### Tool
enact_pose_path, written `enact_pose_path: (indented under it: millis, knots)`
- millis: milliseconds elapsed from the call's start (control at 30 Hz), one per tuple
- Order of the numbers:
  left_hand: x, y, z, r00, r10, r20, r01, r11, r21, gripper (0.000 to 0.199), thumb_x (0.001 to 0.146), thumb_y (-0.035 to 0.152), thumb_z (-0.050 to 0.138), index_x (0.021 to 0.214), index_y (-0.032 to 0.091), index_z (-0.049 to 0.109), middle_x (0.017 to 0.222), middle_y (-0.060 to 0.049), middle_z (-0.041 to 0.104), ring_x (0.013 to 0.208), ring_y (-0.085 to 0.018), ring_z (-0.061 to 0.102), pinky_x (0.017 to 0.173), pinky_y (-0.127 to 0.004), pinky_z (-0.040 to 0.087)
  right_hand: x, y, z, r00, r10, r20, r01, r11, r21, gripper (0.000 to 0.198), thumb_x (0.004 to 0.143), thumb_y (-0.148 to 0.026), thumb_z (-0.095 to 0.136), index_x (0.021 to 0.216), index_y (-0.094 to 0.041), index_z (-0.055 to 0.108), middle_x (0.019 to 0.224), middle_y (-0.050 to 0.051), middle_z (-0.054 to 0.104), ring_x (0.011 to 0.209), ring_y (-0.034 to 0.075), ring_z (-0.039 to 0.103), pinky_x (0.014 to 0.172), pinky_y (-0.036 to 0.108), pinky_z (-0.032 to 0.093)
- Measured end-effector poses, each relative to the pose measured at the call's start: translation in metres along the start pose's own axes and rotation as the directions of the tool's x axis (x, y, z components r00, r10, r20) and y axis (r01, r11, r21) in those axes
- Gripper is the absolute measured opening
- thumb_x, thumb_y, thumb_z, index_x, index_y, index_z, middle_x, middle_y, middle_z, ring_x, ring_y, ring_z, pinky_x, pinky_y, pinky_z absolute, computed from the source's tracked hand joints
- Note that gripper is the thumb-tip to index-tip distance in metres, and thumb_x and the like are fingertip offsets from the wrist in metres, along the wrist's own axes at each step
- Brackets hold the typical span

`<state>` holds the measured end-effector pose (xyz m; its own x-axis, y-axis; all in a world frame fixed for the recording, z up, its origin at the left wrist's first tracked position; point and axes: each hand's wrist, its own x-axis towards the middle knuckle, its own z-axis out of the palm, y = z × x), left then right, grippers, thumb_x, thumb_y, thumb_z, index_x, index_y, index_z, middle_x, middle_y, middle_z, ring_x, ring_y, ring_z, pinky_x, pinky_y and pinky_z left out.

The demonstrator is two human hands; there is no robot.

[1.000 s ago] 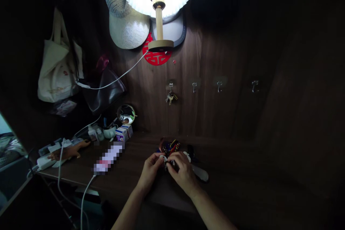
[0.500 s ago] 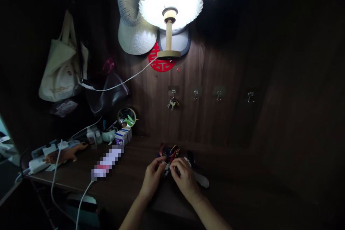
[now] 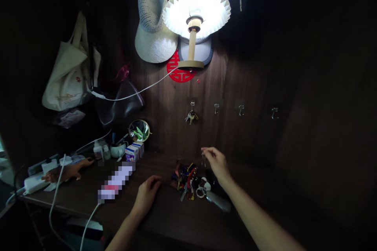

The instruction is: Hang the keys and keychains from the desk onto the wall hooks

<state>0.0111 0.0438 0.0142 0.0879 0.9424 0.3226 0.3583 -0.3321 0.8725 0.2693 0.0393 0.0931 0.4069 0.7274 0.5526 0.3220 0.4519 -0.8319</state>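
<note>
Sorting through small metal items, by the look of it, and here's the right hand [image 3: 217,162] up beyond the far right edge of the key pile [image 3: 188,180], thumb and fingertips pinched on a small metal piece [image 3: 203,159] that dangles, probably a key or two; too small to be sure. The pile itself sits on the counter [image 3: 259,200], with a silvery ring [image 3: 200,192] and a grey oblong thing [image 3: 219,202] at its right. Any move from here, I'd judge, calls for a firm pinch and a path clear of the pile. Now the pose: right forearm reaching up past the pile's right side, wrist bent, fingers pointing left. And the left hand [image 3: 146,194]? Released, left of the pile and apart from it, fingers loosely curled, nothing visible in them.
</note>
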Motion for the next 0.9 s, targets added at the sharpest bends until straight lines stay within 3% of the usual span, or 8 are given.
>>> enact_pose_path:
  millis: [67, 167, 300, 400, 567, 733, 833, 900]
  knots:
    - [0.0, -0.005, -0.006, 1.0, 0.0, -0.011, 0.0, 0.999, 0.038, 0.02, 0.073, 0.034, 0.053, 0.084, 0.023, 0.066, 0.087, -0.002, 0.071, 0.086, -0.021, 0.064, 0.076, -0.029, 0.046, 0.022, -0.009, 0.002, 0.993, 0.109, -0.034, -0.101, 0.978, 0.183, 0.02, 0.065, -0.038, 0.064, 0.068, -0.018, 0.064, 0.085, 0.007, 0.071, 0.07, 0.017, 0.062, 0.061, 0.028, 0.047]
    - [-0.001, -0.006, -0.006, 1.0, 0.018, 0.008, -0.019, 0.998, 0.057, 0.018, 0.073, 0.033, 0.053, 0.082, 0.024, 0.066, 0.086, -0.001, 0.072, 0.086, -0.021, 0.064, 0.076, -0.028, 0.046, 0.052, -0.019, 0.009, 0.982, 0.186, -0.044, -0.155, 0.912, 0.38, 0.022, 0.06, -0.037, 0.069, 0.069, -0.018, 0.062, 0.079, 0.006, 0.072, 0.066, 0.015, 0.063, 0.053, 0.024, 0.045]
    - [-0.003, -0.005, -0.001, 0.998, 0.043, 0.051, -0.047, 0.996, 0.08, 0.018, 0.075, 0.033, 0.052, 0.082, 0.024, 0.066, 0.088, -0.001, 0.072, 0.087, -0.021, 0.064, 0.078, -0.028, 0.046, 0.086, -0.031, 0.021, 0.963, 0.229, -0.142, -0.132, 0.86, 0.492, 0.025, 0.056, -0.036, 0.072, 0.07, -0.017, 0.061, 0.068, 0.003, 0.069, 0.061, 0.014, 0.063, 0.041, 0.019, 0.038]
    - [-0.002, -0.007, 0.001, 0.997, 0.036, 0.061, -0.042, 0.995, 0.093, 0.019, 0.076, 0.032, 0.05, 0.084, 0.024, 0.066, 0.088, -0.002, 0.071, 0.087, -0.021, 0.064, 0.077, -0.028, 0.047, 0.107, -0.039, 0.033, 0.949, 0.226, -0.22, -0.088, 0.861, 0.501, 0.023, 0.055, -0.031, 0.071, 0.07, -0.017, 0.061, 0.062, 0.001, 0.066, 0.058, 0.013, 0.062, 0.041, 0.018, 0.039]
    - [0.001, -0.009, 0.002, 0.996, 0.045, 0.073, -0.051, 0.995, 0.085, 0.019, 0.077, 0.033, 0.05, 0.083, 0.024, 0.066, 0.087, -0.002, 0.071, 0.085, -0.021, 0.065, 0.076, -0.028, 0.047, 0.133, -0.048, 0.052, 0.974, -0.007, -0.228, 0.055, 0.977, 0.204, 0.016, 0.062, -0.03, 0.063, 0.071, -0.016, 0.062, 0.063, 0.0, 0.064, 0.057, 0.012, 0.06, 0.049, 0.021, 0.045]
    - [0.003, -0.009, 0.003, 0.997, 0.024, 0.067, -0.031, 0.994, 0.101, 0.02, 0.077, 0.032, 0.049, 0.082, 0.023, 0.066, 0.086, -0.003, 0.071, 0.084, -0.02, 0.065, 0.076, -0.026, 0.048, 0.148, -0.054, 0.06, 0.974, -0.122, -0.191, 0.132, 0.991, 0.038, 0.01, 0.062, -0.026, 0.064, 0.066, -0.017, 0.063, 0.059, -0.001, 0.062, 0.058, 0.014, 0.058, 0.056, 0.024, 0.043]
    - [0.004, -0.01, 0.004, 0.997, 0.03, 0.065, -0.036, 0.995, 0.09, 0.019, 0.077, 0.033, 0.05, 0.079, 0.024, 0.066, 0.086, -0.002, 0.071, 0.083, -0.02, 0.065, 0.075, -0.025, 0.047, 0.152, -0.055, 0.061, 0.965, -0.236, -0.113, 0.203, 0.948, -0.246, 0.005, 0.068, -0.023, 0.059, 0.067, -0.019, 0.062, 0.065, -0.001, 0.064, 0.065, 0.015, 0.058, 0.064, 0.025, 0.042]
    - [0.005, -0.01, 0.004, 0.998, 0.037, 0.059, -0.042, 0.996, 0.079, 0.018, 0.076, 0.033, 0.051, 0.079, 0.024, 0.066, 0.084, -0.002, 0.071, 0.082, -0.02, 0.065, 0.074, -0.025, 0.047, 0.154, -0.055, 0.061, 0.956, -0.292, -0.022, 0.252, 0.857, -0.449, 0.004, 0.07, -0.018, 0.057, 0.069, -0.02, 0.06, 0.07, 0.0, 0.064, 0.068, 0.014, 0.058, 0.067, 0.025, 0.042]
